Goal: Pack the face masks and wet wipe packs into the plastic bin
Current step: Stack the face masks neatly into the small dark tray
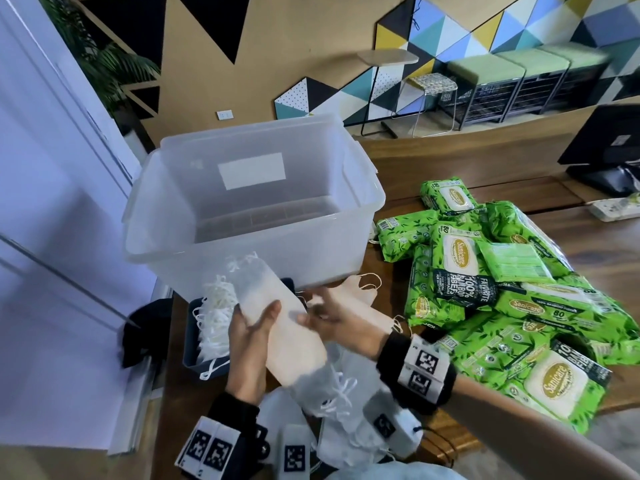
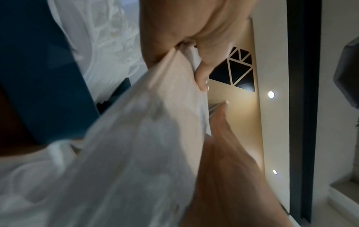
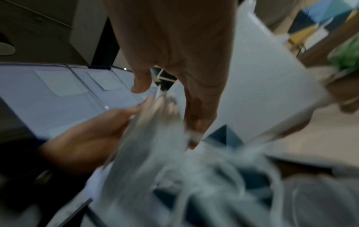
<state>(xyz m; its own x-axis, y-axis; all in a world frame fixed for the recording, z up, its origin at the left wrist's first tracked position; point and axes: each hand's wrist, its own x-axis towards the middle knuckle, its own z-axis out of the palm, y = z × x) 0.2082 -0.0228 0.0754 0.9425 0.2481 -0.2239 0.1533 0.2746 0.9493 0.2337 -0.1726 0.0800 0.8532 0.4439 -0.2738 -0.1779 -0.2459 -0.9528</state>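
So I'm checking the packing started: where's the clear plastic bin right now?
In the head view the clear plastic bin stands on the wooden table, centre-left, just beyond both hands, with the green wet wipe packs piled to its right.

Clear plastic bin [image 1: 242, 202] (nothing inside), green wet wipe packs [image 1: 491, 292] heaped beside; both hands, left hand [image 1: 251, 341] and right hand [image 1: 341, 320], holding bagged face masks [image 1: 287, 327].

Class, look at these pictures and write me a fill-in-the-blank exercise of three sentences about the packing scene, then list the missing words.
1. The clear plastic bin has ____ packed inside it so far.
2. Both the left hand and the right hand hold a stack of ____.
3. The wet wipe packs piled on the wooden table are coloured ____.

Missing words: nothing; face masks; green
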